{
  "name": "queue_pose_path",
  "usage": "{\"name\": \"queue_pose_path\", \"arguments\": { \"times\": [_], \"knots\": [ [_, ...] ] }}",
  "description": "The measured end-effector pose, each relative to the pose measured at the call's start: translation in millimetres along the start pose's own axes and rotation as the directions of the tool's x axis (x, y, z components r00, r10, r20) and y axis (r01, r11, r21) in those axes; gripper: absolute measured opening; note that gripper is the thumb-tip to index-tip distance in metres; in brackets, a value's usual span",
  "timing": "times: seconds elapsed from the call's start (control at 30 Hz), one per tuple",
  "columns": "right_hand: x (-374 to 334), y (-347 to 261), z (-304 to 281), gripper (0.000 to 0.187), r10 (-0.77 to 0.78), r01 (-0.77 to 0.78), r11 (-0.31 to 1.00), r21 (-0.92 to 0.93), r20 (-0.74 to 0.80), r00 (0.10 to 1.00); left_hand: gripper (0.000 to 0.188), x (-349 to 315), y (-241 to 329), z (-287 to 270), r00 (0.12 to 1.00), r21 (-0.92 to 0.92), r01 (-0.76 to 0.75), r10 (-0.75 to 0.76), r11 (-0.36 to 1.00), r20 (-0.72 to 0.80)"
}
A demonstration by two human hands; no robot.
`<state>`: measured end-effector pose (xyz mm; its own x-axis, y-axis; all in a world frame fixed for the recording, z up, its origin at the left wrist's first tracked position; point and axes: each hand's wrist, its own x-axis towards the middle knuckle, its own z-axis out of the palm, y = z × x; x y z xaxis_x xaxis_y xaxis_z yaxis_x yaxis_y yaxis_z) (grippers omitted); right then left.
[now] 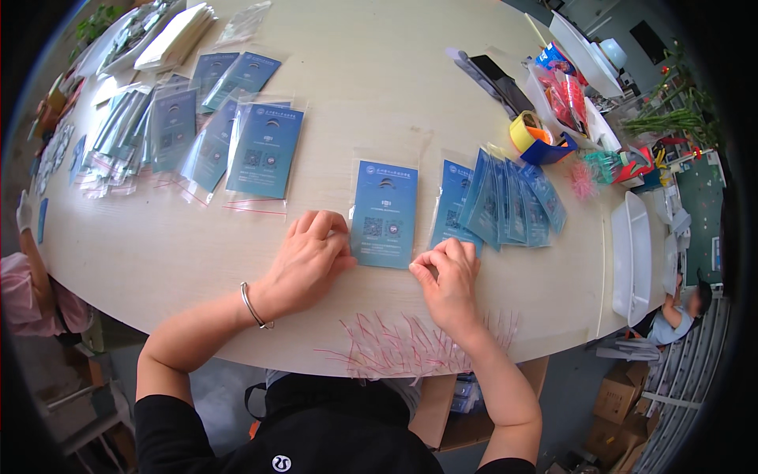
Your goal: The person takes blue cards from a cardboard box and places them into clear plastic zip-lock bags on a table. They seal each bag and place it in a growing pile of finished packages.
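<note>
A blue printed card (384, 212) in a clear zip bag lies flat in front of me, between my hands. By its lower left edge my left hand (312, 257) rests on the table with curled fingers; what the fingertips hold, if anything, is hidden. At the lower right corner, the thumb and forefinger of my right hand (448, 276) are pinched on the bag's edge. Just beyond my right hand a fan of bagged blue cards (505, 197) overlaps. Near the table's front edge lies a spread of clear zip bags with red lines (395, 345).
Bagged blue cards (264, 150) and a heap of more bags (118, 134) lie at the left. Far right are a phone (501, 83), tape rolls (527, 130), a container of red packets (564, 99) and a white tray (632, 257). Other people are at both sides.
</note>
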<state>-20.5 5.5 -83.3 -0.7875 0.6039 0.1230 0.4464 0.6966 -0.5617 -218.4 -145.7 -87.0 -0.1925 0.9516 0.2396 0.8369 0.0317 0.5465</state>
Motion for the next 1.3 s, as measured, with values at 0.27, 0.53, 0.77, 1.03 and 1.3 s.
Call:
{"name": "queue_pose_path", "arguments": {
  "times": [0.27,0.53,0.77,1.03,1.3],
  "knots": [
    [6.5,-7.5,-8.7,0.01,0.058,-0.056,0.998,-0.033,0.081,0.995,0.016,1.6,3.9,0.0,0.999,0.009,0.032,-0.032,0.999,0.019],
    [12.6,-11.7,-9.2,0.011,0.14,-0.134,0.989,-0.069,0.087,0.986,0.019,5.2,13.3,-2.4,0.986,-0.033,0.162,-0.163,0.986,-0.021],
    [9.1,-11.8,-5.1,0.021,0.129,-0.128,0.992,0.021,-0.018,0.992,0.04,6.6,11.9,-2.5,0.97,0.098,-0.238,0.23,0.966,0.085],
    [-19.2,-28.6,7.6,0.041,-0.383,0.399,0.813,-0.425,0.126,0.915,0.049,2.4,19.5,12.1,0.91,0.194,-0.394,0.352,0.898,0.217],
    [-19.8,-18.7,-1.2,0.05,-0.249,0.273,0.851,-0.449,0.112,0.962,0.052,-28.1,3.0,-10.8,0.95,0.354,-0.288,0.219,0.89,0.223]
  ]
}}
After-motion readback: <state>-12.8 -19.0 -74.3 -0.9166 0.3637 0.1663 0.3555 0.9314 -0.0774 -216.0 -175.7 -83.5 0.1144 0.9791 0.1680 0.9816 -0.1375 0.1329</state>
